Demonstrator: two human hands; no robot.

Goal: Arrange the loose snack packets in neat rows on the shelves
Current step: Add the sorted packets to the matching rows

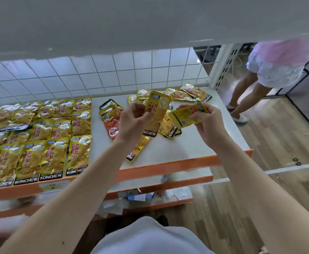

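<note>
My left hand pinches one yellow packet upright, fingers curled onto its edge. My right hand grips a second packet tilted sideways. Both are held above the shelf. Three rows of packets lie on its left part, cut off at the frame edge. The loose pile beyond my hands overlaps too much to count.

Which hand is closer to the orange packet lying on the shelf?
Left. The left hand, holding a yellow packet, is right beside the orange packet; the right hand, gripping a second packet, is farther to its right.
</note>
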